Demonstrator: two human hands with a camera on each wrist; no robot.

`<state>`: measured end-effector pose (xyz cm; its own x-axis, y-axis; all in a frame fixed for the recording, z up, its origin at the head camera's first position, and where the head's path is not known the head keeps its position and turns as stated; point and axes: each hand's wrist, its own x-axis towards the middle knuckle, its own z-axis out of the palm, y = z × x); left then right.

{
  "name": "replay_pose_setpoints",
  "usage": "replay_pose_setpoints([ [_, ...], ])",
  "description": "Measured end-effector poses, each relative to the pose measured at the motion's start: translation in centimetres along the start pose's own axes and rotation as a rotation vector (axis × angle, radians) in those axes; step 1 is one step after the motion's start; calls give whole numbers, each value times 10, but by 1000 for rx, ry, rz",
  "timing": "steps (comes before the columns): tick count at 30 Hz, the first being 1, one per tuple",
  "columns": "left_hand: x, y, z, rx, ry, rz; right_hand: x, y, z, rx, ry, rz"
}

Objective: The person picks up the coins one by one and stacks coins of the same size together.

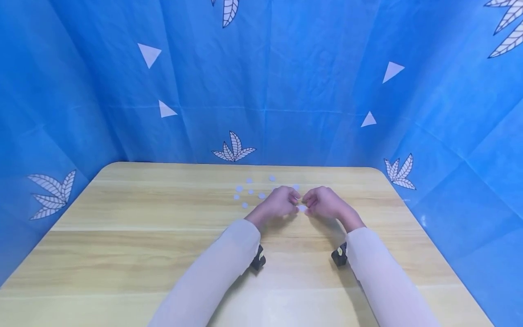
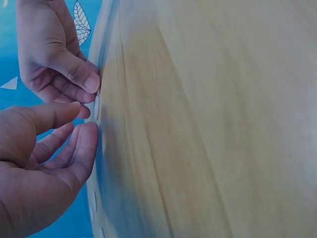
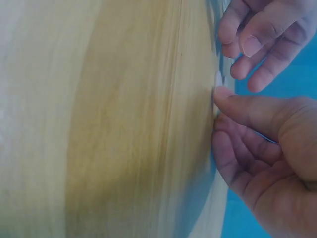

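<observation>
A small white disc lies on the table between my two hands. From the left comes my left hand, its fingers loosely bent and thumb apart from them, the fingertips close to the disc's edge. Opposite it, my right hand has its thumb tip right at the disc's other edge. In the right wrist view the disc shows edge-on beside the right thumb. The left wrist view shows the same disc below the right thumb and past the left fingertips. Neither palm holds anything visible.
Several more white discs, among them one disc and another disc, lie scattered on the wooden table left of and behind the hands. A blue curtain with leaf and triangle prints surrounds the table's far and side edges.
</observation>
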<state>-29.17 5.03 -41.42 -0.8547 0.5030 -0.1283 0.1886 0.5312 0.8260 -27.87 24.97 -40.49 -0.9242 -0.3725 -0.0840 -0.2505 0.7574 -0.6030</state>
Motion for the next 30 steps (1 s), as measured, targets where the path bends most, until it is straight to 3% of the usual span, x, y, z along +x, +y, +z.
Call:
replay_pose_setpoints([
  [7, 9, 1, 5, -54, 45, -61, 4, 6, 0, 122, -14, 49],
  [12, 12, 1, 8, -43, 52, -81, 7, 9, -1, 195, -47, 91],
  [18, 16, 0, 11, 73, 47, -39, 9, 14, -3, 228, -61, 95],
  [30, 17, -1, 13, 95, 74, -3, 12, 17, 0, 225, -51, 100],
])
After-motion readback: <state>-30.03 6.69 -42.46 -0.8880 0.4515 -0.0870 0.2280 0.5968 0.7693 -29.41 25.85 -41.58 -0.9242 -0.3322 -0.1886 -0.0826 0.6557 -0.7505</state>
